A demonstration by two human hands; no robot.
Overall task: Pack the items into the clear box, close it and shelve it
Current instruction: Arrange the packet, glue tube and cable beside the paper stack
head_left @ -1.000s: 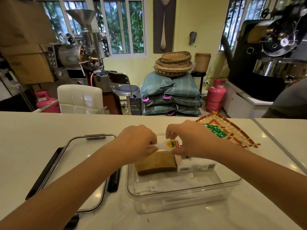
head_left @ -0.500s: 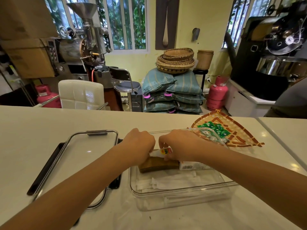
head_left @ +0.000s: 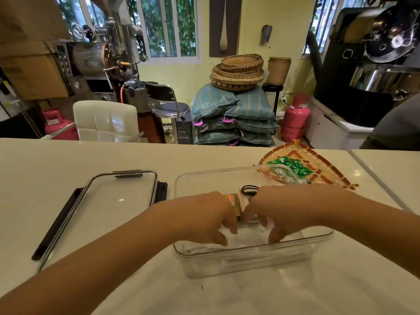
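Your left hand (head_left: 205, 214) and right hand (head_left: 276, 210) both down inside clear box (head_left: 247, 251) at near centre of counter (head_left: 68, 160), fingers curled, pinching upright items (head_left: 236, 201) between them. Lid (head_left: 113, 198) lies flat just left of box.

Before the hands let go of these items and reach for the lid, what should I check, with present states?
1. Items inside the box, below its rim: ok.
2. Left hand and right hand out of the box: not ok, both are in it.
3. Items lying flat: cannot tell, they look on edge between the hands.
4. Lid within reach, on the counter left of the box: ok.
5. Green packets on the woven tray packed: not ok.
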